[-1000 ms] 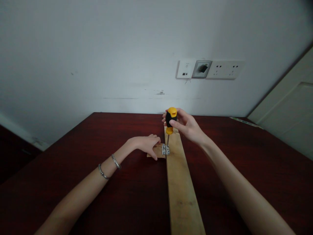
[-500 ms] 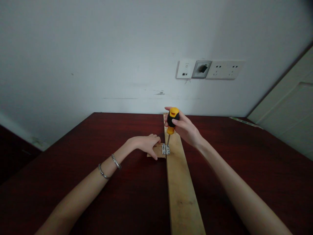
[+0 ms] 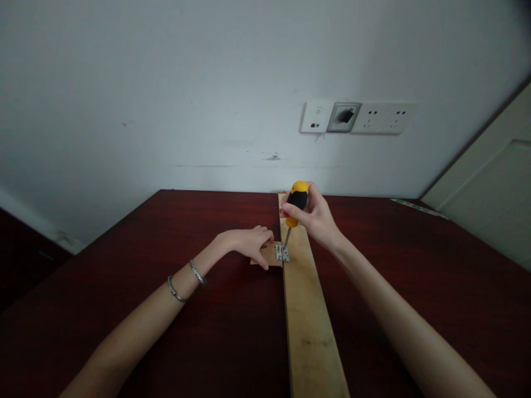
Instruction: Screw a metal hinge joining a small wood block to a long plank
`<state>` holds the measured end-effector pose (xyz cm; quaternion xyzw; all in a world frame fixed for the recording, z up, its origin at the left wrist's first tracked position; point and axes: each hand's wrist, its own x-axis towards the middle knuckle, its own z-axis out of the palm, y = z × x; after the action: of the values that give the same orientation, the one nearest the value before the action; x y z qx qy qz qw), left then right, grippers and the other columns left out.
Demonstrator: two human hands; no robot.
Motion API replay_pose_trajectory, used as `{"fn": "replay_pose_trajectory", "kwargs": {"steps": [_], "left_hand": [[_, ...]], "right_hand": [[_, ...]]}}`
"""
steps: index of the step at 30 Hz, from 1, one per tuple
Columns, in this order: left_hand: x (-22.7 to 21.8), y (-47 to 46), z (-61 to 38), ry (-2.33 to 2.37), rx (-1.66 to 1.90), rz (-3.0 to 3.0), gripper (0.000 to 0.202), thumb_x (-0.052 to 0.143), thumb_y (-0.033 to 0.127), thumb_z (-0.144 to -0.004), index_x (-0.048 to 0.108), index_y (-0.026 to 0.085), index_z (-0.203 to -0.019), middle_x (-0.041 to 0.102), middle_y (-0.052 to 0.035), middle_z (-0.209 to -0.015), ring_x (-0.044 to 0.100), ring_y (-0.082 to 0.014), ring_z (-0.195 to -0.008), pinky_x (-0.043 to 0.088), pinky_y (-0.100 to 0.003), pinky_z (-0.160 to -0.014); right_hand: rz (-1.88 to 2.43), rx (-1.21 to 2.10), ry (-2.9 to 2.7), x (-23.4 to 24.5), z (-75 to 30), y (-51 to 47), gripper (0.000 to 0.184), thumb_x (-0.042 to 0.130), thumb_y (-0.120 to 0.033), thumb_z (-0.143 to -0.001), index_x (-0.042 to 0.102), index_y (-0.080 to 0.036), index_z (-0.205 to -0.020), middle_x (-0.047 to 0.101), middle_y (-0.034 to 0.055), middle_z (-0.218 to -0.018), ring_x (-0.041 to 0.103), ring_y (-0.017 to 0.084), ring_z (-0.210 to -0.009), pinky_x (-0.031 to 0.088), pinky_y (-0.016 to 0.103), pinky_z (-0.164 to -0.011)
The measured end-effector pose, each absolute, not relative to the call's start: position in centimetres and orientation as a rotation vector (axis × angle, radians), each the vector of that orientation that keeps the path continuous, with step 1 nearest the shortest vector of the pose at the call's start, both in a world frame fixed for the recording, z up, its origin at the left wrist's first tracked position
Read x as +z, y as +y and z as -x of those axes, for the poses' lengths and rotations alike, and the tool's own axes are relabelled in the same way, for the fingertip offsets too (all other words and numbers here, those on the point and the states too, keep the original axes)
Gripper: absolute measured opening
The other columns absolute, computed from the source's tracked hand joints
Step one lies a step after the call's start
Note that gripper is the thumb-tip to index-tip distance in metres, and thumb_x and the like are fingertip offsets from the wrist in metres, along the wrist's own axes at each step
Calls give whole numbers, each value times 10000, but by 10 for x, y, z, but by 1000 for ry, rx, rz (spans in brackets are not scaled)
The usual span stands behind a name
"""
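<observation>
Tilted rightward, the screwdriver (image 3: 297, 200) sits clenched in the right hand (image 3: 315, 216), tip on hinge (image 3: 282, 252).

Your bare left hand (image 3: 249, 247) rests palm down, its fingers curved over and its thumb angled toward you, at the end of your slim left forearm (image 3: 136, 315), which reaches in from the lower left. Your bare right hand (image 3: 315, 216) sits just beside it and farther forward, fingers curled closed in a firm grip, with your slim right forearm (image 3: 398, 309) rising from the lower right.
</observation>
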<state>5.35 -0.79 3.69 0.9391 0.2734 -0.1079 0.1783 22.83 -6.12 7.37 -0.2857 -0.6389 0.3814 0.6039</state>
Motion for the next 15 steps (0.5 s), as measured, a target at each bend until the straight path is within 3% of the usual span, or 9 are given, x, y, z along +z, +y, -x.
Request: {"fn": "replay_pose_trajectory", "kwargs": {"steps": [5,10,15], "left_hand": [[40,-9,-54,794,-335,-2629,723,672,580,-585,451,148,-1121,467,-103,-1104,420,-256,-1016,368,-309,-820],[38,-8,-54,787,-340,-2630,732,658,593,-584,438,158,-1131,466,-97,-1122,404,-257,-1029,355,-316,-843],[36,-7,-54,763,-317,-2653,732,656,602,-588,446,156,-1130,474,-93,-1094,413,-254,-1009,371,-309,-819]], "right_hand": [[744,871,-1505,72,-228,-61,284,647,-370,-758,499,-234,-960,522,-8,-829,514,103,-677,460,273,-657],[617,1137,-1498,75,-235,-60,379,533,-405,-791,482,-239,-1128,533,15,-870,526,132,-721,462,307,-700],[658,1155,-1494,79,-240,-60,295,597,-351,-776,519,-219,-1028,565,33,-937,573,152,-802,477,331,-773]]}}
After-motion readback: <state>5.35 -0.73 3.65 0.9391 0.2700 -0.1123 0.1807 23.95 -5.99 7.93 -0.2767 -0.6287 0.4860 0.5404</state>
